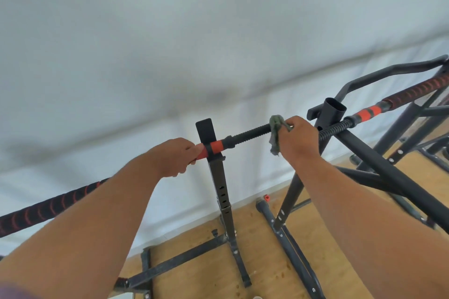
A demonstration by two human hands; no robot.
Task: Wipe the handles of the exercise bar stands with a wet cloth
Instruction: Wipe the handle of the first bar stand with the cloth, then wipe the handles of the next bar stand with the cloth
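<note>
A bar with an orange collar (216,146) and a black threaded end (250,134) lies across a black upright stand (220,184). My left hand (173,156) grips the bar just left of the stand's cradle. My right hand (297,137) holds a grey-green cloth (275,132) wrapped around the threaded end, the cloth hanging down below the bar. The bar's long black and red wrapped grip (46,210) runs off to the lower left, partly hidden behind my left forearm.
A second stand (331,110) on the right carries another bar with a red and black grip (418,91). Black frame tubes (379,167) cross behind my right forearm. Stand feet (184,258) spread over the wooden floor. A white wall fills the background.
</note>
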